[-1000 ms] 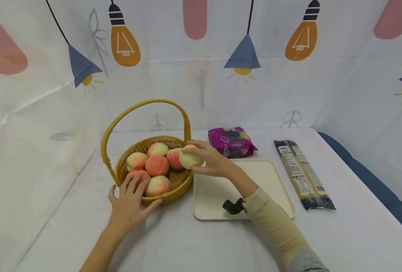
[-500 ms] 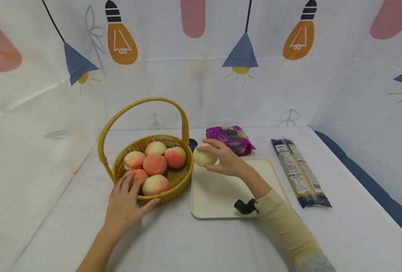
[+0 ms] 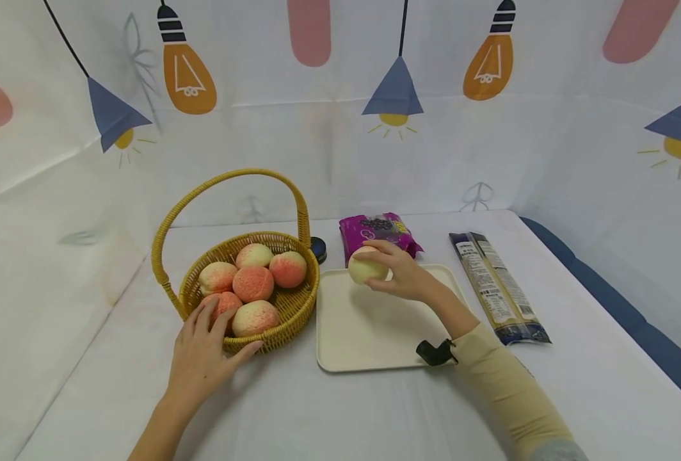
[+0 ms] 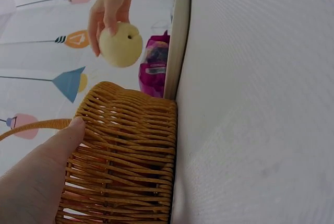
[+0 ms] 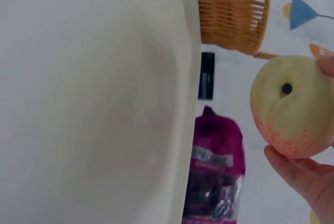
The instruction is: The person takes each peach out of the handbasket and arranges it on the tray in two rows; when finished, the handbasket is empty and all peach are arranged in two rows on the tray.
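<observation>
My right hand point(image 3: 400, 272) pinches a pale peach point(image 3: 368, 266) and holds it above the far part of a cream tray point(image 3: 346, 346). In the right wrist view that peach point(image 5: 292, 106) shows a small dark stem hole and a reddish side. My left hand point(image 3: 199, 368) holds the near left rim of a wicker basket point(image 3: 297, 314); its fingers reach over the rim beside a red peach point(image 3: 223, 306), and the thumb point(image 4: 62, 143) lies on the outer side in the left wrist view. Several peaches point(image 3: 253, 283) lie in the basket, under its tall arched handle.
Behind the tray lies a purple grape-printed packet point(image 3: 354, 234). A long, flat dark-blue and clear packet point(image 3: 498, 288) is at the tray's right. A small dark round object point(image 3: 319, 248) stands behind the basket. White patterned cloth point(image 3: 329, 141) hangs at the back.
My right hand has carried the pale peach rightward, out from the basket's right rim to over the tray. My left hand has kept its place at the basket. The view has shifted slightly.
</observation>
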Tool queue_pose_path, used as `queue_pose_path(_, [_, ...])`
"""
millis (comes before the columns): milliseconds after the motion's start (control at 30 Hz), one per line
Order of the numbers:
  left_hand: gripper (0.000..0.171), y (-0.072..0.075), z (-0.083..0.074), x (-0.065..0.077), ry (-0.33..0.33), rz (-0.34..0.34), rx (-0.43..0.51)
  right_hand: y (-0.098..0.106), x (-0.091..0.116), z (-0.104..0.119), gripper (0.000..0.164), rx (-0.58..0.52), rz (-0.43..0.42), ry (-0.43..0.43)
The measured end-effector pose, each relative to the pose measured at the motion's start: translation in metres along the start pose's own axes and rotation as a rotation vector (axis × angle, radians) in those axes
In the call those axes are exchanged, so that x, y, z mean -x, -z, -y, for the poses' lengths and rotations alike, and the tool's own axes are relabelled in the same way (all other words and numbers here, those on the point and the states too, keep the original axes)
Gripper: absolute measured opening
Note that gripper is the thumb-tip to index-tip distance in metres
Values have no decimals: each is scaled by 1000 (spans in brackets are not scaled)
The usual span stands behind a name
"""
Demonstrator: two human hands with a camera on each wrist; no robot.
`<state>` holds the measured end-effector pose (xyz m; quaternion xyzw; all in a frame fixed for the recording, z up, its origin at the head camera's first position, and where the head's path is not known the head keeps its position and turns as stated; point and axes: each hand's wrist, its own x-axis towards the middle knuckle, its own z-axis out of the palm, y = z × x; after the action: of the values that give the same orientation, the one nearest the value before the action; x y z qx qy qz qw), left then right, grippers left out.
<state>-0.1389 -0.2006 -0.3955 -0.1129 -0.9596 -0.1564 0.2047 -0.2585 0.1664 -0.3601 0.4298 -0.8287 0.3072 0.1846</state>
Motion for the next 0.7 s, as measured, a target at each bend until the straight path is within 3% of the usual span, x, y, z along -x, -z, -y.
queue_pose_path(700, [73, -2, 1, 1, -11, -17, 18, 26, 49, -34, 44, 38, 32, -153])
